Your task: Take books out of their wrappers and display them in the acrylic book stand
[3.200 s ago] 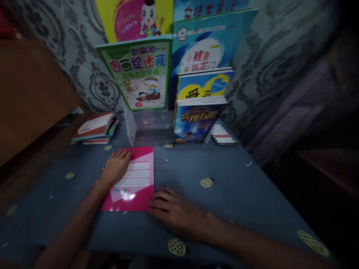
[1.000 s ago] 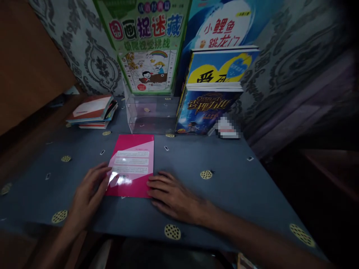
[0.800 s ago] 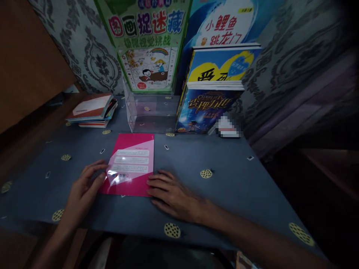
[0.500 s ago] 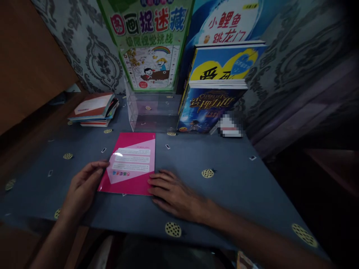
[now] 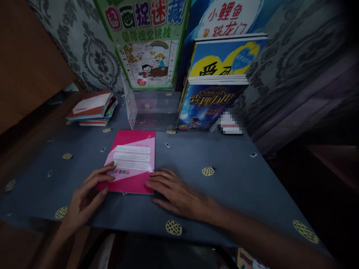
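Observation:
A pink book (image 5: 136, 140) lies flat on the table, a pale panel with printed text facing up. My left hand (image 5: 88, 194) rests its outstretched fingers on the cover's lower left part, with the thumb apart near the near edge. On the other side, my right hand (image 5: 176, 192) lies low with its fingers extended, the fingertips touching the book's lower right edge. Neither hand is wrapped round anything. Beyond the book is a clear plastic stand (image 5: 153, 121), with a green picture book (image 5: 148, 59) upright at its back.
Upright books, including a dark blue one (image 5: 206, 106) and a blue-yellow one (image 5: 218, 59), fill the right of the stand. A small book stack (image 5: 91, 106) is at back left. A blurred white object (image 5: 231, 123) sits right. The patterned tablecloth (image 5: 190, 149) covers the table.
My left hand has moved right from the book's left edge onto its cover, fingers spreading out. My right hand stays at the right edge. The view has shifted slightly.

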### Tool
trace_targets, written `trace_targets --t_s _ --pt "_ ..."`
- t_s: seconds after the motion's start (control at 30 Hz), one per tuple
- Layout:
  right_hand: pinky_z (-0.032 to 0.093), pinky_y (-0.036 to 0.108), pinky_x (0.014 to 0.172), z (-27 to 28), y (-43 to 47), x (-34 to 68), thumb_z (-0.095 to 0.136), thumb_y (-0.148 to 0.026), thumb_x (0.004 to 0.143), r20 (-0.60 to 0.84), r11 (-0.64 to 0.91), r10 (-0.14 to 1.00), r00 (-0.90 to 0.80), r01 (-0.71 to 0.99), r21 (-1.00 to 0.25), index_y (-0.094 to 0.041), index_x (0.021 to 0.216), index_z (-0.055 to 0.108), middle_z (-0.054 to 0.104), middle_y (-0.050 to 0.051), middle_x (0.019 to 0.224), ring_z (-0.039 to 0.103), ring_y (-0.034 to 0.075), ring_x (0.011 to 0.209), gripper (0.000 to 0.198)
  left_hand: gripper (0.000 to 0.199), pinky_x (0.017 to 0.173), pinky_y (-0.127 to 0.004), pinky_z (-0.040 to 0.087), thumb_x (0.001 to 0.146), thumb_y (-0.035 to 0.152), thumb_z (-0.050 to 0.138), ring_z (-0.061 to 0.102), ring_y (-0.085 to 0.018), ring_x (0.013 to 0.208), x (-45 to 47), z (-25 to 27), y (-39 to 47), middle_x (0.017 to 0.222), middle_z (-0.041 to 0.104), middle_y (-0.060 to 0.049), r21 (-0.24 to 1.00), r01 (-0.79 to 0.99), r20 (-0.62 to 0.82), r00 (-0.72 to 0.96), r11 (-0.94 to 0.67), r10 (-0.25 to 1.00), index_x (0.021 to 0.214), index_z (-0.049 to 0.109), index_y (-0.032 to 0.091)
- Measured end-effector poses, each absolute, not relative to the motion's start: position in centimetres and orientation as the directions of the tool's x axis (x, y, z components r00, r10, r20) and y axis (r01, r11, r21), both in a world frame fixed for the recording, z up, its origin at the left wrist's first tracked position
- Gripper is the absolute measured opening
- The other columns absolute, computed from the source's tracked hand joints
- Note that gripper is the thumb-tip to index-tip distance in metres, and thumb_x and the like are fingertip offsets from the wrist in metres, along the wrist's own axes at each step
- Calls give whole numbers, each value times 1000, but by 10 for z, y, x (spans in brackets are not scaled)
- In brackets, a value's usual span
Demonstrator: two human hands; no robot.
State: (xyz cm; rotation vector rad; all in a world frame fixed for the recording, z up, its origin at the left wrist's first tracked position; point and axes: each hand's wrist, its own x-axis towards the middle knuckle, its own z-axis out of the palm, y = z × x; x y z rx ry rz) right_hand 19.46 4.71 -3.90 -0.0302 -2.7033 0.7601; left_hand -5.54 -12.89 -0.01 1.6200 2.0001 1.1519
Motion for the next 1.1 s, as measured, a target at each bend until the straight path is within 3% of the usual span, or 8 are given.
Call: trace_targets --t_s 0.2,0.3,0.5,0.67,0.83,0.93,1.1 --pt "43 49 116 -33 50 198 67 -33 95 245 858 92 -965 -48 -511 -12 145 48 53 18 148 44 28 138 58 39 111 -49 50 86 37 72 51 -31 141 -60 0 -132 152 55 -6 542 836 250 -60 -88 966 124 70 35" --pt "43 49 116 -32 49 199 66 -33 95 250 857 98 -963 -46 -513 -13 149 44 47 19 152 38 28 144 61 40 111 -49 50 90 35 68 46 -30 144 -61 -4 -130 154 53 -5 468 868 329 5 -168 944 130 67 35" --pt "46 45 115 -37 48 200 58 -18 97 339 836 167 -926 -50 -547 -20 152 41 52 15 149 44 24 142 57 34 112 -47 51 95 24 56 55 -26 138 -60 5 -123 136 69 -5 439 881 408 -20 -177 913 126 71 30" --pt "48 46 113 -37 63 194 53 -9 94 502 824 236 -832 -102 -557 -25 150 44 58 12 144 51 22 138 58 29 102 -44 59 92 26 62 69 -27 119 -57 19 -114 124 75 -5 493 852 475 -95 -175 875 118 75 30" --pt "53 48 105 -27 98 163 56 -14 95 644 829 255 -722 -180 -530 -27 141 54 68 11 131 62 24 124 48 21 94 -40 63 88 38 68 77 -26 101 -59 37 -95 108 80 -3 624 771 526 -290 -131 799 102 80 29" --pt "55 45 98 -21 117 137 54 -20 98 674 823 286 -681 -185 -537 -25 131 63 73 10 121 66 23 114 34 29 84 -38 65 80 49 74 77 -28 95 -65 50 -81 102 81 -6 733 678 466 -450 -47 762 97 79 25" --pt "57 38 91 -24 137 102 52 -33 102 656 804 429 -621 -68 -590 -21 118 70 74 9 106 69 22 100 27 50 81 -36 64 70 51 83 76 -26 93 -90 55 -47 99 80 -9 874 458 434 -582 -165 687 106 69 20"
